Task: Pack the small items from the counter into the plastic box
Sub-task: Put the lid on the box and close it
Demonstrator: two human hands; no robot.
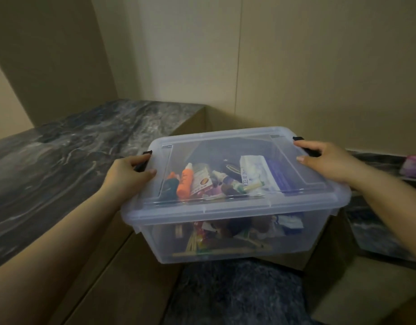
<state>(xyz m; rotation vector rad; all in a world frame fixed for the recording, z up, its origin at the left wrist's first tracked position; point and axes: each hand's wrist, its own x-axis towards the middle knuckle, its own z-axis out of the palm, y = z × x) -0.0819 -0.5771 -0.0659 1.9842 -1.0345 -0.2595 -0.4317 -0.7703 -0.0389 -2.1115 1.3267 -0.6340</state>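
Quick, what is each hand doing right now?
Left hand: closed on the black latch at the left end of the plastic box.
Right hand: fingers curled over the lid's right end, by the other latch.

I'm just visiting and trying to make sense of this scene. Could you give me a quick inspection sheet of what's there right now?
Surface: dark marbled counter, bare where it shows on the left.
Job's things: clear plastic box with its lid on; an orange bottle, packets and sticks show through it.
Clutter: a pink thing at the right edge, too blurred to name.
Hands: left hand and right hand each grip one end of the box, fingers over the black latches.
Cables: nothing seen.
Surroundings: beige walls; brown cardboard under and beside the box.
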